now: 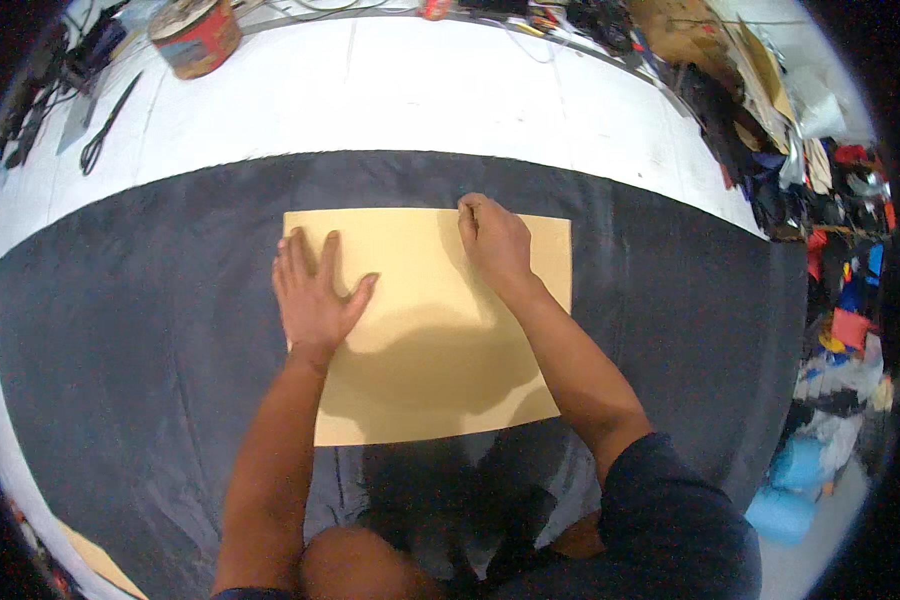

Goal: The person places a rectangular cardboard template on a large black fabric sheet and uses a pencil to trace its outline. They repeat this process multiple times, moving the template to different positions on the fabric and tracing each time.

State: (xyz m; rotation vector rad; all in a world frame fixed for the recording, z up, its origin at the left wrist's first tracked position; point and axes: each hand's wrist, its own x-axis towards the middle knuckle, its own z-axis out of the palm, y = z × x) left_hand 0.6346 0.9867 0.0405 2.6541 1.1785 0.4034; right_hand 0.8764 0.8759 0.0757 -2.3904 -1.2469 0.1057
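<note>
A pale yellow rectangular sheet (420, 290) lies flat on a wide spread of black fabric (220, 300). My left hand (316, 297) rests on the sheet's left side, fingers spread and pressed flat, with the fingertips near its upper left corner. Near the far edge of the sheet, right of its middle, is my right hand (495, 238). Its fingers are closed in a pinch; whatever they hold, if anything, is hidden. A shadow falls across the near half of the sheet.
Beyond the fabric shows the white tabletop (420, 90). Black-handled scissors (105, 130) and a red tin (195, 40) stand out at the far left. Clutter, including dark cloth (715, 120), lines the far right. Light blue rolls (782, 512) sit low on the right.
</note>
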